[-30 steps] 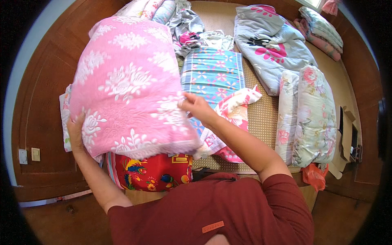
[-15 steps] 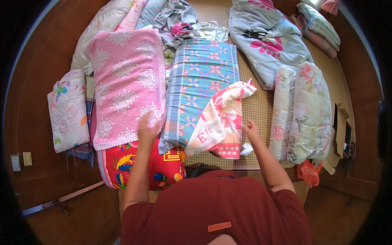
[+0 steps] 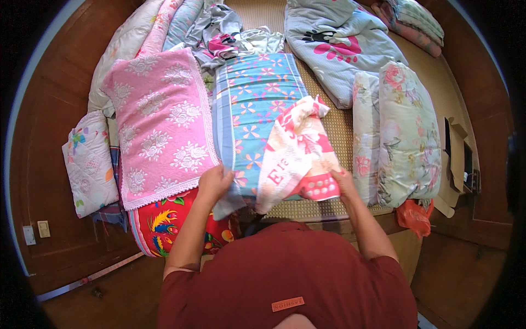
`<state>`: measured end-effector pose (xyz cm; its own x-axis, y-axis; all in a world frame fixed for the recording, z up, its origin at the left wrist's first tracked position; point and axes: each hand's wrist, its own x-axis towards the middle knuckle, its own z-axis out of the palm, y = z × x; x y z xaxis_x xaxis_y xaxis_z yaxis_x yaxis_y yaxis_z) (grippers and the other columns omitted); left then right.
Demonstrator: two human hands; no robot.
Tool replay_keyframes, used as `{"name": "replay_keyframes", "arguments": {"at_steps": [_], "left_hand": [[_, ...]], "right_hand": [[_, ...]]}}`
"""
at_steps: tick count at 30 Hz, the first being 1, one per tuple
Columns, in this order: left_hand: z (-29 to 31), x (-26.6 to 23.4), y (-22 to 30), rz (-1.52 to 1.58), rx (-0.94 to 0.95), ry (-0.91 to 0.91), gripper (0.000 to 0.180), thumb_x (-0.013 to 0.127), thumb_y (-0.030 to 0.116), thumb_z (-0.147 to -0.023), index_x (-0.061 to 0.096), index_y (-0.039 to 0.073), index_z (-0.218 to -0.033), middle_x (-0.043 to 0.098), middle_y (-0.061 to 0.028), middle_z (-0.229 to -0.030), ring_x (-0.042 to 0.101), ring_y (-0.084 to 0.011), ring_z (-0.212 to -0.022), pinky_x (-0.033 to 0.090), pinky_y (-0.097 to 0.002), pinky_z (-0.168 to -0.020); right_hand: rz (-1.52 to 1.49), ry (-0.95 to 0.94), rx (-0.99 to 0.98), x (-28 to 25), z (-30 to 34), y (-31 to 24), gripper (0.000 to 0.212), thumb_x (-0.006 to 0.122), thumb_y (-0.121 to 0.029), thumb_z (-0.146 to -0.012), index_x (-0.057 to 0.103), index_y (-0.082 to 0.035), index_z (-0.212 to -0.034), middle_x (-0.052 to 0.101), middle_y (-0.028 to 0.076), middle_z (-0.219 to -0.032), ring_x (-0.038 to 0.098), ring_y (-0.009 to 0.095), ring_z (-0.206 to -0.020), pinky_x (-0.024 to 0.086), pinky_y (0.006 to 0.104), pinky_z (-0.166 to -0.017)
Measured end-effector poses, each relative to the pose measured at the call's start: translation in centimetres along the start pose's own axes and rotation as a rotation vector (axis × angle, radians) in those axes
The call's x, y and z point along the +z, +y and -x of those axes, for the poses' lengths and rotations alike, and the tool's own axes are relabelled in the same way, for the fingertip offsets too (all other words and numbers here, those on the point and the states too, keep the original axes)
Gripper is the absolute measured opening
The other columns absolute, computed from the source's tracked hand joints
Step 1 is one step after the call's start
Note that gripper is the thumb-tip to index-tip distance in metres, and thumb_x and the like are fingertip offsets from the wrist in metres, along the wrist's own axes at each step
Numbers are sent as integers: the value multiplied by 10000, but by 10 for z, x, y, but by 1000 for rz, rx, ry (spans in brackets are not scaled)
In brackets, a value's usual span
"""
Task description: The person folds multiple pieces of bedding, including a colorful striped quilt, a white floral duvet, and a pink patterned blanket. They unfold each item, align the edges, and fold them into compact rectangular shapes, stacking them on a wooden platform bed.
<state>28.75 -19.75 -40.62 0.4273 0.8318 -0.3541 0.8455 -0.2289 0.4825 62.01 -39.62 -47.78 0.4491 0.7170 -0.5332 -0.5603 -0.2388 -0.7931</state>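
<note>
A blue pillow [image 3: 249, 123] with a petal-flower print lies in front of me. Over its near right part is spread a crumpled red and white towel [image 3: 298, 148]. At the pillow's near left corner, my left hand [image 3: 215, 183] is closed on the blue cloth, its fingertips partly hidden. My right hand [image 3: 345, 185] pinches the towel's near right edge, which is raised a little. Just left of my left hand, a pink towel [image 3: 156, 126] with white roses lies partly over a red patterned bundle [image 3: 181, 225].
Folded floral quilts [image 3: 408, 131] stand to the right, beside an open cardboard box [image 3: 457, 159] and a red plastic bag [image 3: 415, 216]. A grey quilt [image 3: 345, 55] and crumpled cloths [image 3: 219, 33] lie at the back. A white folded quilt [image 3: 90, 164] is far left. Beneath is a woven mat [image 3: 334, 118].
My left hand has moved from over the pink towel to the blue pillow's corner. The right hand has come down and taken the small towel's edge. The whole view has shifted slightly.
</note>
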Motion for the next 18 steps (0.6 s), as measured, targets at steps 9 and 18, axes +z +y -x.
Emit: {"name": "replay_keyframes", "arguments": {"at_steps": [9,18], "left_hand": [[71,166,6,14,320,-443,338,542,370,-767,609,46,-836,595,-162,-854,579,-336,-810,458,-426,-694],[69,124,52,421,199,-405,478,594,364,-762,565,14,-1086,644,-148,-855,624,-250,-813,478,-337,-725]], "right_hand": [[1121,395,-360,-105,46,28,514,678,-287,-673,537,-24,-1092,580,182,-966,564,305,-880,452,356,-753],[1369,353,-392,-2,56,16,485,704,-267,-650,563,-61,-1066,537,187,-1106,516,320,-1005,431,404,-809]]}}
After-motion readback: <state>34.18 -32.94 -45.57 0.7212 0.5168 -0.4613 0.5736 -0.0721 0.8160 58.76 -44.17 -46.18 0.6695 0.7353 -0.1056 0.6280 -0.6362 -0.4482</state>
